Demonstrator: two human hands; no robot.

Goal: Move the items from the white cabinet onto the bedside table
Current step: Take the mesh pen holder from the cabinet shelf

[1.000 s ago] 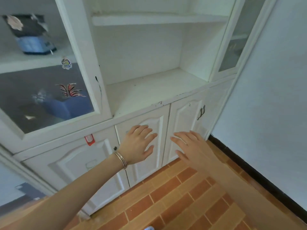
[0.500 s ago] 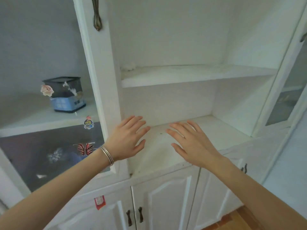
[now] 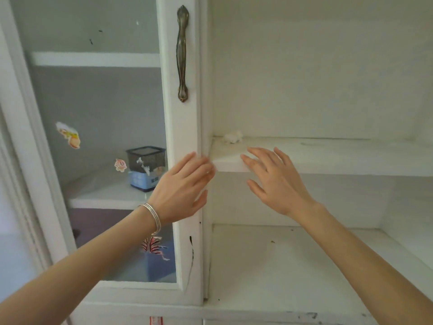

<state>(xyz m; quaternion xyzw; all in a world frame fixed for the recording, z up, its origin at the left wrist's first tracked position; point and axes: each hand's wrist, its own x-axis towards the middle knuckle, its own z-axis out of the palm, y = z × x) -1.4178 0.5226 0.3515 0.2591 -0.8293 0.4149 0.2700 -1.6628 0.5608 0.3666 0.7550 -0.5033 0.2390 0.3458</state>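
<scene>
Left hand [image 3: 181, 187] open with fingers spread before the white cabinet [image 3: 185, 137] door frame, right hand [image 3: 274, 179] open, empty, near the shelf [image 3: 339, 158] edge, small white lump [image 3: 232, 136] on it

Both empty hands have risen from the lower doors to the white cabinet's [image 3: 182, 127] middle shelf [image 3: 328, 160].

**Both hands raised, open and empty**

The person's two bare forearms reach up and forward from the lower corners of the view, converging toward the middle. The left hand [image 3: 181, 186] is shown from the back, palm facing away, its fingers [image 3: 199, 164] extended and loosely together, the thumb spread below. A set of thin silver bangles [image 3: 152, 215] circles the left wrist. The right hand [image 3: 275, 181] is likewise flat and spread, fingers [image 3: 259, 156] pointing up and to the left, grasping nothing.
</scene>
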